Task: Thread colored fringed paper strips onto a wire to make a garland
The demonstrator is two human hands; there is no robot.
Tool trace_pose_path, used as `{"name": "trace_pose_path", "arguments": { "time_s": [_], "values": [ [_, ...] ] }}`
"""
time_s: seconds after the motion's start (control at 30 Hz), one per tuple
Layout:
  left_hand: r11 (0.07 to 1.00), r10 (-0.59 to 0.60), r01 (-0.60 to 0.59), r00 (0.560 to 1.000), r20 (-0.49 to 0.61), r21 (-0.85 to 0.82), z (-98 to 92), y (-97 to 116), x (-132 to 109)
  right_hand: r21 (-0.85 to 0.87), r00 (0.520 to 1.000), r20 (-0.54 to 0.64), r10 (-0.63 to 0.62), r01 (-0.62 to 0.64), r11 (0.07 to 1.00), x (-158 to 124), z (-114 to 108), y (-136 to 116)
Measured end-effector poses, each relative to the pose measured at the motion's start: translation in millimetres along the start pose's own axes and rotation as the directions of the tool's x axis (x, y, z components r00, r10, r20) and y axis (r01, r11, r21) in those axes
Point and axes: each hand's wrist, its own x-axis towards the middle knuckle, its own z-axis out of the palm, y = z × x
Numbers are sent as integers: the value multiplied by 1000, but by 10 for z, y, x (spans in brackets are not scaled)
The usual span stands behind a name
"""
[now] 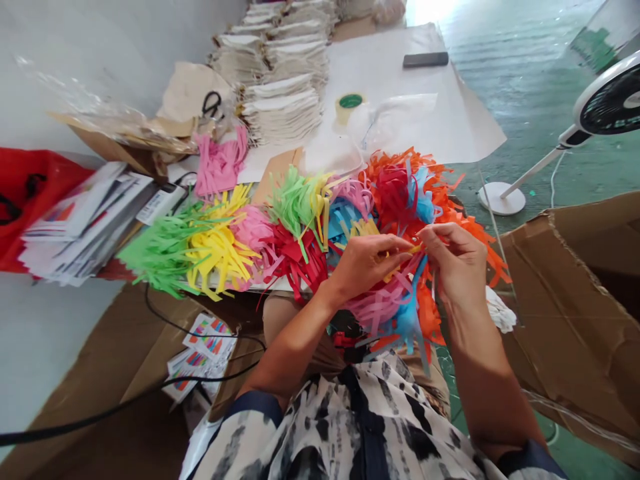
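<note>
Two-handed pinching underway, left hand [367, 267] and right hand [453, 263] closing their fingertips on a thin yellow paper strip [415, 248] right at the heart of the action! Sprawling along the edge of the table [415, 100] and spilling toward the lap: a multicoloured paper fringe [300, 227]. Rising behind it: cream cloth bundles [280, 113], with a green-cored tape roll [349, 109] sitting just beside them and scissors [211, 105] lying off to the left.

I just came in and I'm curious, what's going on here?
A person is pinching a thin yellow paper strip with the left hand and right hand, above a big heap of fringed coloured paper. Behind it lie stacks of folded cream cloth, a roll of tape and black-handled scissors.
</note>
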Motion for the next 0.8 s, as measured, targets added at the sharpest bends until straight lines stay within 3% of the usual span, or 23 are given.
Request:
{"name": "trace_pose_path", "arguments": {
  "time_s": [0.17,0.27,0.37,0.47,0.57,0.67,0.8],
  "values": [
    [990,-118,117,993,11,80,2,-4,-44,175,997,-8,78,-75,982,45,43,-3],
    [981,-141,131,988,64,142,-22,-13,-88,155,993,-26,113,-107,982,58,49,28],
    [968,-116,94,990,83,232,-131,2,-178,-23,999,-41,-1,0,1000,93,18,76],
    [966,-68,45,994,83,254,-374,48,-289,-221,981,-46,-190,175,959,135,-12,80],
    [941,-48,69,996,-70,330,-745,82,-372,-318,958,-37,-284,258,913,159,-17,51],
    [776,-28,157,976,-216,610,-1109,50,-405,-397,951,-29,-308,272,876,158,-2,51],
    [519,-28,85,996,-83,850,-1305,-105,-392,-440,966,2,-258,232,867,131,21,96]
  ]
}}
